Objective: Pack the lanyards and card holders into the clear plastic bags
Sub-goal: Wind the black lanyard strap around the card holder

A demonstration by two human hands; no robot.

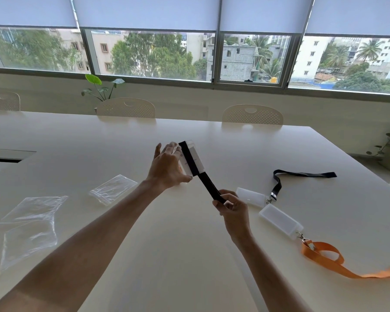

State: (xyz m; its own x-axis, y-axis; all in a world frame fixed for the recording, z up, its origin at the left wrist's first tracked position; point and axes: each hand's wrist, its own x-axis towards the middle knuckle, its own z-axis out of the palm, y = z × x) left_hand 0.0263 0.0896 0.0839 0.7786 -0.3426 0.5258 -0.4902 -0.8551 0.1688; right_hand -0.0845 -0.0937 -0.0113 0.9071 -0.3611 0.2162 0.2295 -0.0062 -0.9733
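Head view. The left hand (167, 164) grips a card holder (193, 157) raised above the table (189, 255), fingers curled behind it and thumb at its lower edge. A black strap (208, 184) lies across the holder's face and runs down taut to the right hand (233, 207), which pinches its free end between thumb and fingers.

Judgement: the step in hand is winding the strap round the holder to make a compact bundle; nothing is bagged yet. The next move calls for more turns under steady tension, then tucking the end so it cannot unwind before bagging.

Awaiting packing on the right: a second holder (251, 196) clipped to a black lanyard (302, 174), and just beside it a third holder (279, 221) clipped to an orange lanyard (329, 258).

Containers: three clear bags lie flat on the left, small bag (113, 189), middle bag (35, 209), near bag (29, 243). All appear empty; whether their mouths are open cannot be told.
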